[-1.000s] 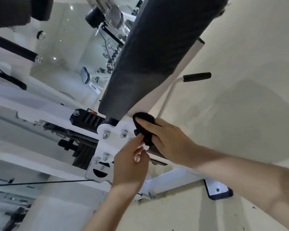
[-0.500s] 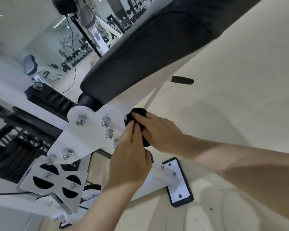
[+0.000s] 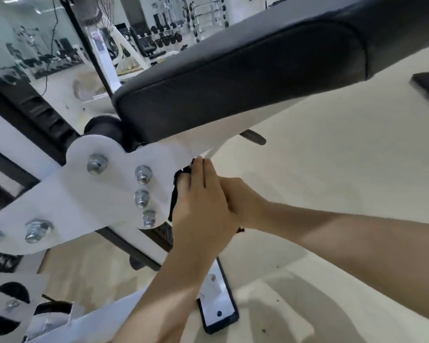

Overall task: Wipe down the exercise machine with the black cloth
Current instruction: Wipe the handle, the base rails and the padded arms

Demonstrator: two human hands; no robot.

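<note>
**Two hands on the cloth at the side plate**

Nearest to us, at the low edge, a foot plate (image 3: pixel 218 311) with a black rim stands on the pale floor (image 3: pixel 332 174). Above it two bare forearms meet.

The left hand (image 3: pixel 201 211) comes from below and lies flat, with straight fingers close together, pressing the black cloth (image 3: pixel 175 193) against the right edge of the white side plate (image 3: pixel 114 194) of the exercise machine (image 3: pixel 60 209). Only a dark strip of the cloth shows, between the hand and the plate.

The right hand (image 3: pixel 243 196) comes from the right and sits just behind the left one (its fingers are covered, so we cannot tell if it grips anything).

Left of the cloth there is a row of bolts (image 3: pixel 142 175). Farther up, the black pad (image 3: pixel 233 90) slopes to the right. Far behind, blurred weight racks (image 3: pixel 164 38) stand.
</note>
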